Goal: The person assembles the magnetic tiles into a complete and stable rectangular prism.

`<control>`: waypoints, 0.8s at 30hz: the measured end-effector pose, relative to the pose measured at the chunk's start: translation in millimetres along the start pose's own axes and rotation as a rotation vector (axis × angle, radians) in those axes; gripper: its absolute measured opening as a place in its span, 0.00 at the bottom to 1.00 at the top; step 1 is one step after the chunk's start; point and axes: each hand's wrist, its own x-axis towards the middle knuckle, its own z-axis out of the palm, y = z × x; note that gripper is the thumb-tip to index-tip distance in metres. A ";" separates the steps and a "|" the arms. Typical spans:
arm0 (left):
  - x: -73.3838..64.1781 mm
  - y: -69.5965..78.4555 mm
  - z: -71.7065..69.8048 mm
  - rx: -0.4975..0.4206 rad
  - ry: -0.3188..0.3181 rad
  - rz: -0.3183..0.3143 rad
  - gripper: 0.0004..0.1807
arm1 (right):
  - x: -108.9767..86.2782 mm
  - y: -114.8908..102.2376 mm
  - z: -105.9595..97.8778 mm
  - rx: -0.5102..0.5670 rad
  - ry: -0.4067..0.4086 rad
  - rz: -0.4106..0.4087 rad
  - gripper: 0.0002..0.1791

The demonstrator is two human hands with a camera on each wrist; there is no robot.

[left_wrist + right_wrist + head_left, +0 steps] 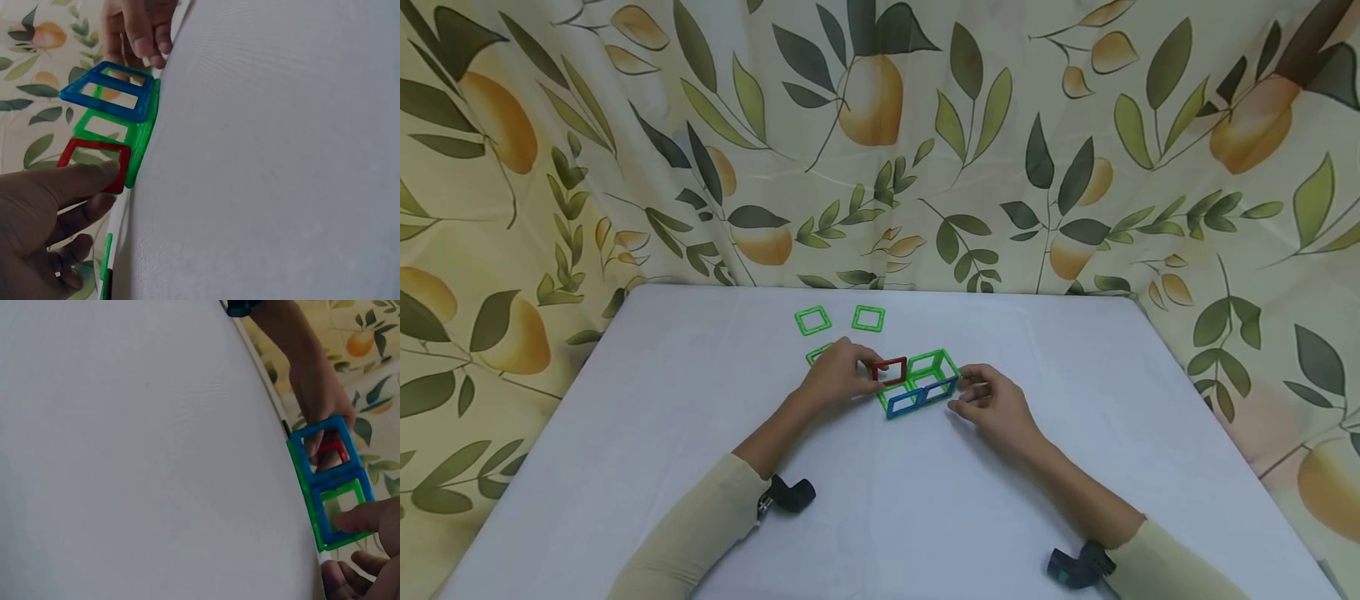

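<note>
My left hand (842, 372) pinches a red square frame tile (891, 362) between thumb and fingers. That tile stands upright at the left end of a small structure of magnetic frame tiles, over its green base. Two blue tiles (139, 103) form the structure's near side. Green tiles (927, 355) make up its base and the upright walls of the right half. My right hand (996, 408) is at the right end, thumb and fingers loosely bent around the corner; whether they touch it is unclear. In the right wrist view its thumb (359, 519) overlaps a blue tile.
Two loose green square tiles (800, 325) (869, 307) lie toward the back of the white table (880, 517). A third green tile (812, 357) is partly hidden behind my left hand. A curtain (880, 208) with fruit and leaf print hangs beyond the far edge.
</note>
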 end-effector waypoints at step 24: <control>1.4 11.7 11.6 0.132 0.050 -0.028 0.09 | 36.2 20.3 -20.1 -0.048 -0.285 -0.157 0.41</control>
